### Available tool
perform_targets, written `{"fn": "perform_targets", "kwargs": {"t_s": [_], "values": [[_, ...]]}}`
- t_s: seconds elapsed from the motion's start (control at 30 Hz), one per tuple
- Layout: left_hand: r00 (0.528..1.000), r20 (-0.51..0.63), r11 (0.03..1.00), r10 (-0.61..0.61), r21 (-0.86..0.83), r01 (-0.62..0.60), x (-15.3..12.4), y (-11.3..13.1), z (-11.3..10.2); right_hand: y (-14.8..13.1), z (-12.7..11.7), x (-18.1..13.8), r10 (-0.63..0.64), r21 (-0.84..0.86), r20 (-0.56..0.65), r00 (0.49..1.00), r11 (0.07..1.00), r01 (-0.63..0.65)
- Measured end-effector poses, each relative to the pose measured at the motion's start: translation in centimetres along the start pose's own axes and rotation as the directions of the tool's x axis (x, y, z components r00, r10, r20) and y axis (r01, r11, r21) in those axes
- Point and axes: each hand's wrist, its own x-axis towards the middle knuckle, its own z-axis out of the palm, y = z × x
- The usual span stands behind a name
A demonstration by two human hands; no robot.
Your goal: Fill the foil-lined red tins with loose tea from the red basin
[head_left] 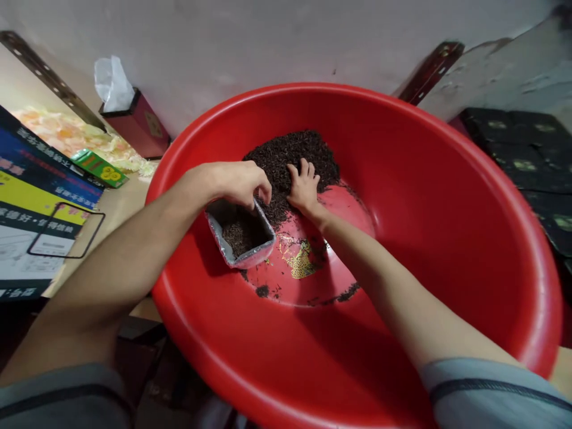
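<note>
A heap of dark, loose material like dried tea leaves (288, 152) lies at the far side of a large red plastic basin (429, 202). My right hand (304, 187) rests on the near edge of the heap, fingers spread. On the basin's left side sits a small rectangular box (250, 257) with a clear plastic liner, tilted slightly, with some of the same leaves inside. My left hand (243, 183) is curled over the box's far rim, thumb and fingers pinching its corner. Part of that grip is hidden by the hand itself.
Left of the basin stand a pink tissue box (143, 125), a green packet (99, 168) and a printed carton (40, 208). Black packages (522, 149) are stacked at the right. A wall (268, 42) rises behind. Leaf scraps (263, 291) dot the basin floor.
</note>
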Motion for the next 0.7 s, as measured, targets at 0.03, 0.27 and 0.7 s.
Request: {"fn": "perform_targets", "kwargs": {"t_s": [0.03, 0.27, 0.7], "values": [[1.000, 0.025, 1.000, 0.018, 0.014, -0.018, 0.1, 0.2, 0.1, -0.1, -0.1, 0.1, -0.002, 0.000, -0.002, 1.000, 1.000, 0.002], [0.985, -0.080, 0.974, -0.150, 0.161, 0.161, -0.3, 1.0, -0.5, -1.0, -0.7, 1.2, 0.045, 0.022, 0.029, 0.999, 0.999, -0.046], [0.956, 0.037, 0.957, -0.290, 0.009, 0.290, -1.0, 3.8, -0.6, -0.8, -1.6, 1.7, 0.011, -0.043, -0.006, 1.000, 0.999, -0.011]]}}
